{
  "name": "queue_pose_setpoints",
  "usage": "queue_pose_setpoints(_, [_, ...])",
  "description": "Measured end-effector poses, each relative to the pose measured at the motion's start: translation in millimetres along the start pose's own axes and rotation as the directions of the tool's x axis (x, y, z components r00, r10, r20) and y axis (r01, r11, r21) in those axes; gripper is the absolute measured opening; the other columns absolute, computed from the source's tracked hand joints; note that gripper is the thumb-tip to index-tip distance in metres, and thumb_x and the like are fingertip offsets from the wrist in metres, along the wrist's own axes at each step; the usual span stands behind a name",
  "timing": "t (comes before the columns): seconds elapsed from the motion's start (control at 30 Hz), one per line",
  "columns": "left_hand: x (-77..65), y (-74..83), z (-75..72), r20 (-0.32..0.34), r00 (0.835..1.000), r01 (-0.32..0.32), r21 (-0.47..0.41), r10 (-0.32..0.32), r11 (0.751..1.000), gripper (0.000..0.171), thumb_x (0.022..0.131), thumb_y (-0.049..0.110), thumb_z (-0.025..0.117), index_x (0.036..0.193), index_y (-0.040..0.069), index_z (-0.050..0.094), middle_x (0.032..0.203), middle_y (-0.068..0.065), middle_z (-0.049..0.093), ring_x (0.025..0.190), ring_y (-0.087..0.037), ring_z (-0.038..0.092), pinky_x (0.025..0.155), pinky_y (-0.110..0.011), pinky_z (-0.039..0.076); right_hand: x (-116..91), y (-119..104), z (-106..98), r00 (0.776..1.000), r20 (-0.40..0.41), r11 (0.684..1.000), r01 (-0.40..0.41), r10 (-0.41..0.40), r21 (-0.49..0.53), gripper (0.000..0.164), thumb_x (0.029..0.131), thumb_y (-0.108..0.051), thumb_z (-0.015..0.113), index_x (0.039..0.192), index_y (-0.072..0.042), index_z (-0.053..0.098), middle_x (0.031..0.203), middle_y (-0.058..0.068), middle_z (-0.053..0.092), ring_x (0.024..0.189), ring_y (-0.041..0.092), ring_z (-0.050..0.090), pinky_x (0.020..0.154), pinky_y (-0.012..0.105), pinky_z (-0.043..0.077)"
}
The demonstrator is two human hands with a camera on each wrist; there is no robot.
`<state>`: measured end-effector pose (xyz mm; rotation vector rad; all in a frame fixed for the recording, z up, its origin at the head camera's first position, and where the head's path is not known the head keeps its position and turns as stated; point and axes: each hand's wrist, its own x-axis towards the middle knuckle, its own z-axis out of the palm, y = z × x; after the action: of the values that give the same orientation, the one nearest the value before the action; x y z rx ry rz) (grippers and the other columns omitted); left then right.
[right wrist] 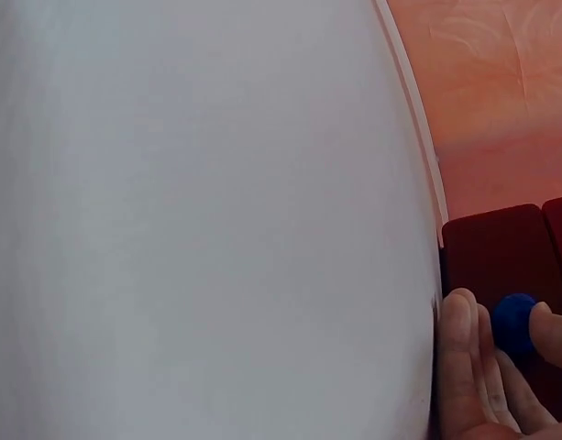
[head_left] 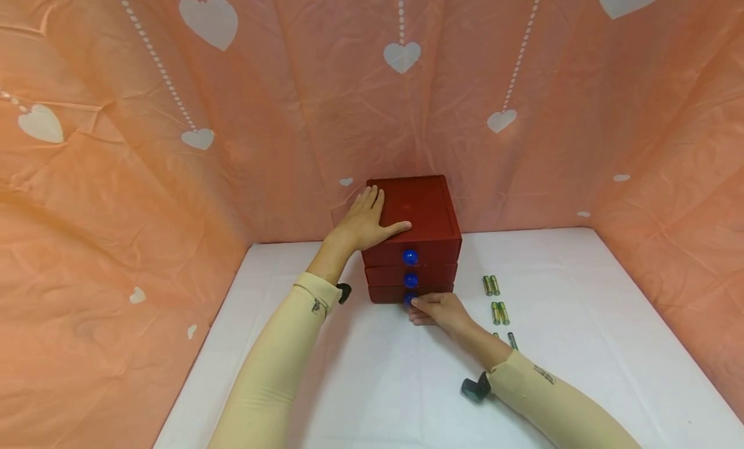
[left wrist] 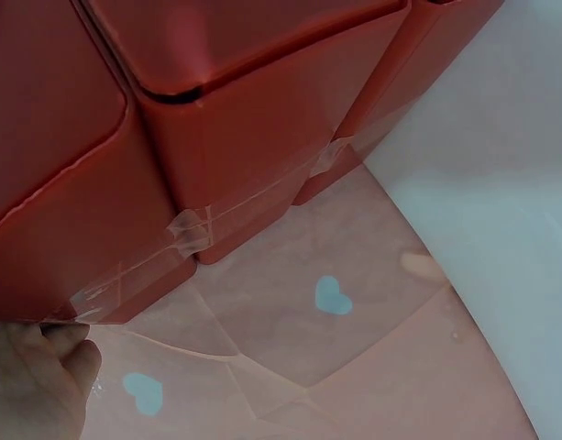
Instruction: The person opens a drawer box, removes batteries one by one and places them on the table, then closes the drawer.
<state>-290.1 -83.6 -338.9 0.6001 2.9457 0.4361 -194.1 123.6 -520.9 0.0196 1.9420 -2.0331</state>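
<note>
A red three-drawer box (head_left: pixel 415 207) stands on the white table, one round blue knob on each drawer front. My left hand (head_left: pixel 365 227) rests on the box's top at its left side, fingers stretched toward the back and thumb out to the right. With thumb and fingers, my right hand (head_left: pixel 444 310) pinches the bottom drawer's blue knob (right wrist: pixel 513 323). All three drawers look pushed in. In the left wrist view, clear tape (left wrist: pixel 191 229) runs along the side of the box, and part of the left hand (left wrist: pixel 33 380) shows at the lower left.
Right of the box, green-and-gold batteries lie in pairs on the table: a far pair (head_left: pixel 491 285), a middle pair (head_left: pixel 500 313) and a near one (head_left: pixel 512 340) partly hidden by the right forearm. An orange cloth (head_left: pixel 325 113) with white hearts hangs behind and at both sides.
</note>
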Motion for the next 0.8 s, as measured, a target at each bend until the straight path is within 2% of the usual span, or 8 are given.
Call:
queue_pose_setpoints(0.33, [0.0, 1.1, -0.5, 0.001, 1.000, -0.001, -0.007, 0.001, 1.000, 0.112, 0.100, 0.080, 0.046, 0.172, 0.003, 0.006, 0.181, -0.015, -0.002, 0.167, -0.027, -0.009, 0.135, -0.041, -0.002, -4, -1, 1, 1.000, -0.021, 1.000, -0.004, 0.003, -0.027, 0.034, 0.107, -0.013, 0.069, 0.122, 0.017, 0.070, 0.105, 0.027, 0.078, 0.088, 0.026, 0.081, 0.082, 0.036, 0.067])
queue_pose_setpoints(0.63, [2.7, -0.9, 0.7, -0.015, 1.000, -0.016, 0.007, 0.016, 1.000, 0.109, 0.102, 0.078, 0.043, 0.172, 0.002, 0.008, 0.181, -0.015, -0.001, 0.167, -0.027, -0.008, 0.135, -0.041, -0.003, -6, 0, 0, 0.998, -0.041, 0.999, -0.043, 0.042, -0.017, 0.032, 0.106, -0.013, 0.070, 0.123, 0.014, 0.072, 0.102, 0.021, 0.080, 0.086, 0.024, 0.081, 0.080, 0.034, 0.067])
queue_pose_setpoints(0.8, [3.3, -3.8, 2.4, -0.020, 1.000, -0.019, 0.010, 0.019, 1.000, 0.106, 0.104, 0.076, 0.041, 0.172, 0.002, 0.008, 0.181, -0.015, 0.000, 0.167, -0.027, -0.008, 0.135, -0.041, -0.003, -13, -3, -2, 0.999, -0.034, 0.999, -0.031, 0.030, -0.033, 0.032, 0.107, -0.014, 0.069, 0.121, 0.014, 0.072, 0.102, 0.021, 0.080, 0.086, 0.023, 0.080, 0.081, 0.034, 0.067])
